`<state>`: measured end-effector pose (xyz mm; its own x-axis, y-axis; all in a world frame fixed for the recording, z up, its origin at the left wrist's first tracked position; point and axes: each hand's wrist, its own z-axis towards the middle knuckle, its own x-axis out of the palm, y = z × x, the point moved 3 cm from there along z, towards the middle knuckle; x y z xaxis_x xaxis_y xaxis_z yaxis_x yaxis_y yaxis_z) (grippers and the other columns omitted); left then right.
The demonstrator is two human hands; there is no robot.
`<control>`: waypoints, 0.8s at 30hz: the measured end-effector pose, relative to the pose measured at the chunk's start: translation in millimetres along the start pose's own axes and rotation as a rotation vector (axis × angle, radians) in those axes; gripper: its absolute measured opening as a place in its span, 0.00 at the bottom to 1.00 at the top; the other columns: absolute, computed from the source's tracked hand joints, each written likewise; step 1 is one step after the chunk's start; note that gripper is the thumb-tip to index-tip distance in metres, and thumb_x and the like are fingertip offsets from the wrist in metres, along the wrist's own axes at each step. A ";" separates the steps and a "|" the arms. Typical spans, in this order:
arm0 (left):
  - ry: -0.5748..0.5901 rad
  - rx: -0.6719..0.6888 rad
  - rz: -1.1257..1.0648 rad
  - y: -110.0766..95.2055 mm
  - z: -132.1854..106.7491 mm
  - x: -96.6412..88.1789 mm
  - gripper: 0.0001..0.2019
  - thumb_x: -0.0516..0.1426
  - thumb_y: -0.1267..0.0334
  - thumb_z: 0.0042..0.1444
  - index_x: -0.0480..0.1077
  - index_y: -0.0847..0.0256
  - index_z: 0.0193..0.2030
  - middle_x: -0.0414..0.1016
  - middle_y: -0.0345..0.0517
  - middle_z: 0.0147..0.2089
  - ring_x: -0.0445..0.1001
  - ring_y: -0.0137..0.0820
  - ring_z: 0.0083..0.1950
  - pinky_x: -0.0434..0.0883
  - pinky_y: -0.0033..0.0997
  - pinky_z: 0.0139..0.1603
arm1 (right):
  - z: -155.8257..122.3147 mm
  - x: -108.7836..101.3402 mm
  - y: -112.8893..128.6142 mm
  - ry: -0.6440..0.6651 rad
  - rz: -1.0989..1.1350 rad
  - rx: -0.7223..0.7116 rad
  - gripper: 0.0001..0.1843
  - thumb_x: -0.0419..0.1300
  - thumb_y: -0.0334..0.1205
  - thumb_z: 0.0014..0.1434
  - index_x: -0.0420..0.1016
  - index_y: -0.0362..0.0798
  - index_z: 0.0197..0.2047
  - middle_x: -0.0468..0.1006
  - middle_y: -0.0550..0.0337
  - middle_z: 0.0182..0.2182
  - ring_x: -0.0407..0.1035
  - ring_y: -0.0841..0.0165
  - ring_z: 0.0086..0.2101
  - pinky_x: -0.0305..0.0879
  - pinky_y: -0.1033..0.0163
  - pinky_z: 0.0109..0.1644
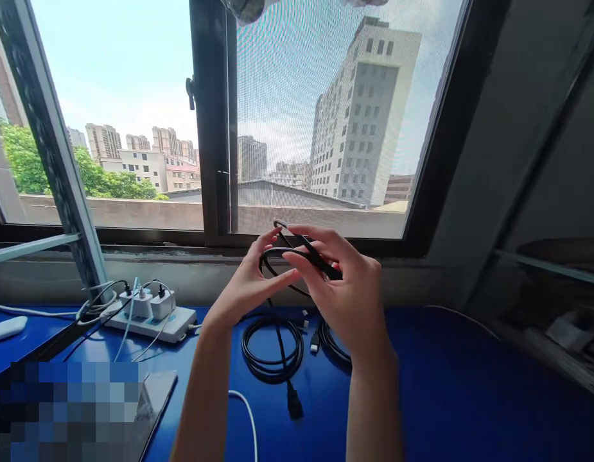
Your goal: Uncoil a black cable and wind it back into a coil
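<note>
Above the blue desk, a looped black cable (324,264) is held between both my hands. My left hand (248,282) has its thumb and fingers curved around the left bend of the loop. My right hand (347,282) pinches the gathered strands between thumb and fingers; part of the bundle is hidden behind it. From the loop a strand hangs down to a black connector (294,401). Below lie a coiled black cable (248,362) and, partly covered by my right forearm, a second coil (331,343). Beside that coil sits a USB plug (314,343).
A white power strip (178,324) with chargers and tangled wires stands at the left by a metal post (68,147). A dark flat device (159,398) lies front left, partly blurred out. A white cable (251,417) crosses the desk (451,385). A window is ahead.
</note>
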<state>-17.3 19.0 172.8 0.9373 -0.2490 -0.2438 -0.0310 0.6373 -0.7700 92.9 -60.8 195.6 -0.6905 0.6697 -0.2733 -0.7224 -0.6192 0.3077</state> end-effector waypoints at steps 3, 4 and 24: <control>-0.019 -0.091 -0.024 15.8 8.5 10.3 0.31 0.59 0.54 0.42 0.57 0.61 0.54 0.62 0.54 0.57 0.62 0.37 0.58 0.62 0.34 0.56 | 1.7 2.7 -10.7 0.016 -0.027 0.037 0.10 0.59 0.42 0.56 0.73 0.55 0.42 0.78 0.67 0.30 0.72 0.72 0.31 0.65 0.69 0.34; -0.064 -0.134 -0.001 20.0 10.1 12.2 0.31 0.59 0.54 0.42 0.57 0.63 0.52 0.62 0.55 0.56 0.63 0.37 0.57 0.64 0.32 0.53 | 2.4 3.3 -14.6 0.014 -0.041 0.046 0.09 0.59 0.42 0.56 0.74 0.54 0.42 0.78 0.67 0.29 0.72 0.72 0.30 0.65 0.68 0.35; -0.579 -0.219 -0.117 36.7 13.0 -31.5 0.21 0.55 0.57 0.45 0.51 0.59 0.10 0.47 0.33 0.10 0.53 0.20 0.15 0.56 0.24 0.22 | 4.1 29.6 -47.8 0.153 0.146 0.311 0.27 0.67 0.46 0.43 0.71 0.52 0.48 0.74 0.67 0.23 0.67 0.74 0.22 0.64 0.67 0.28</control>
<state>-43.4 59.7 159.9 0.9728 0.1667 0.1607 0.0699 0.4504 -0.8901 107.2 -9.8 176.6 -0.7997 0.4999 -0.3324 -0.5868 -0.5339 0.6088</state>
